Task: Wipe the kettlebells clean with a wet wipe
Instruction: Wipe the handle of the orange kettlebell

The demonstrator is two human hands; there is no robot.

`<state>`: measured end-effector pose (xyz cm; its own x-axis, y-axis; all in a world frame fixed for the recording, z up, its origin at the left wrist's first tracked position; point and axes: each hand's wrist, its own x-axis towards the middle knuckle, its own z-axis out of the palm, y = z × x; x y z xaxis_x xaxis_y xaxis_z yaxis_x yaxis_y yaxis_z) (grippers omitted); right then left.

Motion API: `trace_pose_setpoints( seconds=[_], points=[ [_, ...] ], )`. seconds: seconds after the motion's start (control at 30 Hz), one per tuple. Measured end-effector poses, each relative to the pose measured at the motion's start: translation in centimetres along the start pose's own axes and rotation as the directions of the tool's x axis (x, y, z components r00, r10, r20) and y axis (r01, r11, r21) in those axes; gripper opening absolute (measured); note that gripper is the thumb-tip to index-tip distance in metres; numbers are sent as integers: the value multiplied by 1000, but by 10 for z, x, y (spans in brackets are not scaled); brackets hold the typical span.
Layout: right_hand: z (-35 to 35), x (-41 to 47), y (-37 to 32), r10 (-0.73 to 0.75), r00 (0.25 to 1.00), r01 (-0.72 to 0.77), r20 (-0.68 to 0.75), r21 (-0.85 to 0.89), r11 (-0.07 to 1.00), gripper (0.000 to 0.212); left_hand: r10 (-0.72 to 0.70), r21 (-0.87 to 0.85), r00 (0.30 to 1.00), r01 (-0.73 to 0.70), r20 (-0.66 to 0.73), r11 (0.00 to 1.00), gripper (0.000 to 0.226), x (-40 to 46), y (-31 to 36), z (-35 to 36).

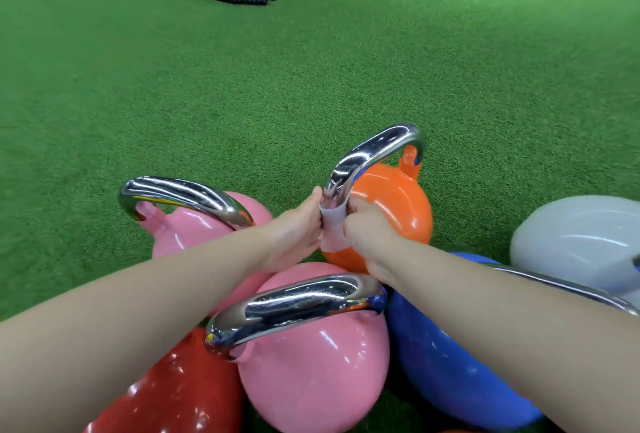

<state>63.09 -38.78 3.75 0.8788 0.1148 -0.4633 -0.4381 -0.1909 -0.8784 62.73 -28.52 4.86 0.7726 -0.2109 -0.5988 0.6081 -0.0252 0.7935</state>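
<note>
Green turf floor point(311, 68) is carrying a cluster of kettlebells; the left hand point(294, 228) and right hand point(367, 235) are each pinching the wet wipe point(331, 228) wrapped round the orange kettlebell point(391, 210)'s chrome handle point(374, 152). Sliding it along the whole loop looks wise, since fingertips are hiding behind wipe.
</note>
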Motion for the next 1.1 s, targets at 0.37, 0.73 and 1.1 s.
trace_pose_setpoints(
  seconds=[0.37,0.73,1.1],
  points=[
    [-11,10,-11,68,998,-69,-11,-112,991,23,46,-71,980,-33,196,997,76,15,3,-18],
    [-19,30,-21,-73,991,127,109,-640,758,49,357,234,920,-386,159,892,48,17,7,-31],
    [-14,34,-8,-253,966,52,-56,-915,400,26,360,796,929,-281,86,536,49,60,-28,-35]
  ],
)
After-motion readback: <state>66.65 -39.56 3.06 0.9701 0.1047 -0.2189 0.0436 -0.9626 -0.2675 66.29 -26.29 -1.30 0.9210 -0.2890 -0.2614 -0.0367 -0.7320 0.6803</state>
